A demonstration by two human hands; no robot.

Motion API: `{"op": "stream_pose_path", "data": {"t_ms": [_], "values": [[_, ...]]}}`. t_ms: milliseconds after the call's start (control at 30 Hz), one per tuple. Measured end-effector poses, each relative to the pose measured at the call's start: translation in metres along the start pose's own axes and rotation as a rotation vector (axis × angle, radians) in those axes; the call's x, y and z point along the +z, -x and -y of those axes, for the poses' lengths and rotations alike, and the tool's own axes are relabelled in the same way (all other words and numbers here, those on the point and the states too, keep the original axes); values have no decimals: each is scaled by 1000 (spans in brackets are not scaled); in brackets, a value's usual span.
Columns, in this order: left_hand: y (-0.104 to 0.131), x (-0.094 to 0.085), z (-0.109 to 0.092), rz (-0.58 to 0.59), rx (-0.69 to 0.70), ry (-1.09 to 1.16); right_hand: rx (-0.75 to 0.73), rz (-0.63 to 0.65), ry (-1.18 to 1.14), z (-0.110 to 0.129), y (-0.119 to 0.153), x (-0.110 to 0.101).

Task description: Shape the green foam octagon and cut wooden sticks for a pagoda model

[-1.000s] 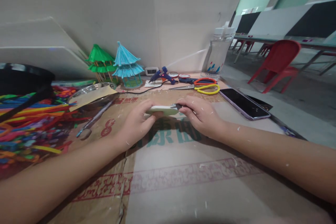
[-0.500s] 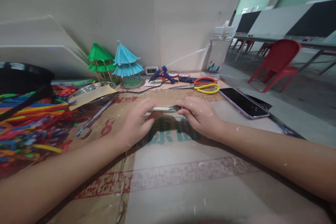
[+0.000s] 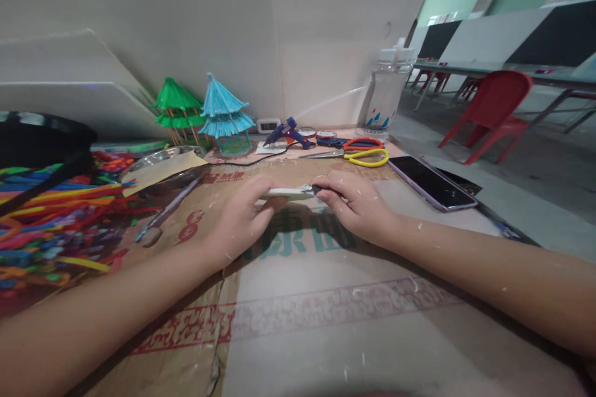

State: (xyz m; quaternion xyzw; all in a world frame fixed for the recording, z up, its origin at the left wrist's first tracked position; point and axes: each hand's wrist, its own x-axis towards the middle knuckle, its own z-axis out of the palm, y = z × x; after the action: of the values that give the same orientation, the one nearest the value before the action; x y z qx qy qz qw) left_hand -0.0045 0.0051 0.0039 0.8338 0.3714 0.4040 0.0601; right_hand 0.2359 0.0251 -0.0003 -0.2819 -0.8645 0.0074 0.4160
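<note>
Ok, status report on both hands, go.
Left hand grips pale flat piece. Right hand holds small blade at its edge. Nothing between them.

Looking like a craft workroom inside a classroom-like hall: flattened cardboard covering the bench, a heap of coloured sticks lying at the left, paper pagoda models standing by the wall beside a glue gun and scissors, long tables and red plastic chairs filling the background.

Left hand and right hand meet, fingers curled, forearms outstretched.
</note>
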Motion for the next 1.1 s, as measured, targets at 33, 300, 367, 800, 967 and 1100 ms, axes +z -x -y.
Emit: {"op": "stream_pose_path", "data": {"t_ms": [33,300,367,800,967,1100], "values": [[0,0,0,3,4,-6,-5,3,0,0,0,0],[2,0,3,44,85,-73,-80,12,33,4,0,-1],[2,0,2,50,117,-81,-122,14,47,5,0,-1],[3,1,0,39,139,-57,-192,-6,69,5,-2,-1],[2,2,0,49,119,-61,-187,-40,68,4,-1,1],[0,3,0,69,2,22,-140,-37,73,2,-1,2]]}}
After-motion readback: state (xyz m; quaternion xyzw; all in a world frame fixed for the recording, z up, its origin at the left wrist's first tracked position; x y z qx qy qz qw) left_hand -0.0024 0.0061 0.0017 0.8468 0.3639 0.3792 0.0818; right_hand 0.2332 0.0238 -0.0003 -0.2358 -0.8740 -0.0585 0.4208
